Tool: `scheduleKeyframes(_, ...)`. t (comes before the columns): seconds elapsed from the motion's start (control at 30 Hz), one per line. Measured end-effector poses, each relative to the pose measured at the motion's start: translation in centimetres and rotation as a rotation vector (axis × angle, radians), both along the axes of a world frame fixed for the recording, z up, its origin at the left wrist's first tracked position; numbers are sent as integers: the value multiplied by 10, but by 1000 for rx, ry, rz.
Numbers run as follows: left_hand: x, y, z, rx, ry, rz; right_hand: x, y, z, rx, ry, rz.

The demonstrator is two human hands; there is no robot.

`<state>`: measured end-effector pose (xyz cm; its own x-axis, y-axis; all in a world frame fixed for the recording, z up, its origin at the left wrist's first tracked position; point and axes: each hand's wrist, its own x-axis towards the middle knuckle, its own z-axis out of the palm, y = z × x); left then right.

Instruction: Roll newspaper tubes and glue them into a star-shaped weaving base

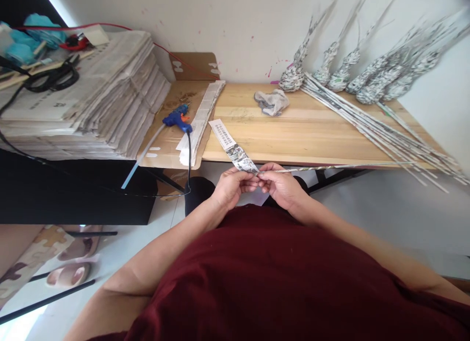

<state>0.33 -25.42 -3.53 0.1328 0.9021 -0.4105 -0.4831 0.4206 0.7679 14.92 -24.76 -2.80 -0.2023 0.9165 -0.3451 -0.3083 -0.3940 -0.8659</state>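
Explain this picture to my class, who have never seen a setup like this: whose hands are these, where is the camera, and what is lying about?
There is no robot: one camera, worn on a person's head, looks down at two bare hands. The left hand pinches a newspaper strip; the right hand pinches a thin paper stick where the two meet. On the wooden table lie a blue glue gun, a crumpled cloth and a bundle of paper sticks. Bulb-shaped paper pieces stand behind.
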Motion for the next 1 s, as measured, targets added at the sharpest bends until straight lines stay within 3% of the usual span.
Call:
scheduleKeyframes(0.33,1,-8,-3,146,-83,-94,0,5,0,-123,101,-40)
scheduleKeyframes(0.67,8,-9,-16,208,-30,30,-3,2,7,-173,80,-70)
scheduleKeyframes(1.0,16,-9,-17,186,-52,119,-4,2,5,-186,113,-46)
